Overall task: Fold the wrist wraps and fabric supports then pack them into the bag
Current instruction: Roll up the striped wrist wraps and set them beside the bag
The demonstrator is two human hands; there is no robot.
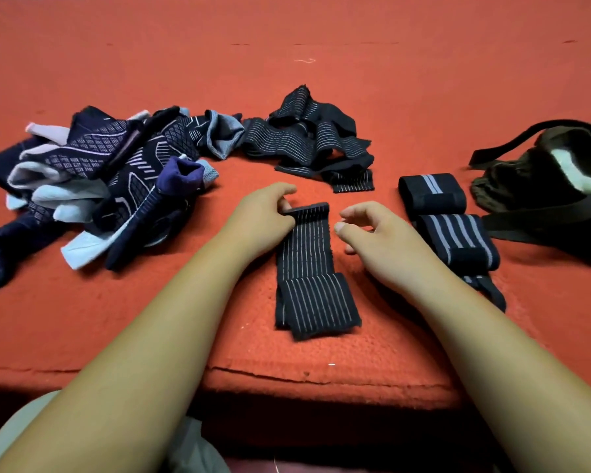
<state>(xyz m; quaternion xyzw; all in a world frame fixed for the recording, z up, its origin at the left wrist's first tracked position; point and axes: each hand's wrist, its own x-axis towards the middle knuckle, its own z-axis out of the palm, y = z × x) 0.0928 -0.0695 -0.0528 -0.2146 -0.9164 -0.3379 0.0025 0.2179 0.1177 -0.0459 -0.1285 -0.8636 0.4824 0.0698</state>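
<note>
Fabric lies in four groups on an orange mat [389, 80]. One black striped wrap [304, 254] is stretched out in the middle, running from near to far, with its near end doubled back over itself as a flap. The left hand [265, 213] pinches the far left corner of this wrap between the thumb and curled fingers. The right hand [376, 233] sits just beside the wrap's right edge, fingers loosely curled and grasping nothing; whether its fingertips touch the mat I cannot tell.

To the right are two folded bundles, touching each other. The far folded wrap [432, 192] is black with a pale double stripe, and the near folded wrap [458, 240] has broader pale stripes. A striped tail shows beyond the right forearm; I cannot tell whether it belongs to the near bundle or is a third piece.

Beyond the hands is one heap of unfolded wraps [311, 141], black with thin pale lines and too tangled to count. On the left is one larger pile of fabric supports [110, 172] in navy, grey and white, also too tangled to count.

One olive bag [543, 186] lies at the right edge, just beside the folded bundles. Its mouth gapes, showing pale lining, and its two dark straps are spread out on the mat.
</note>
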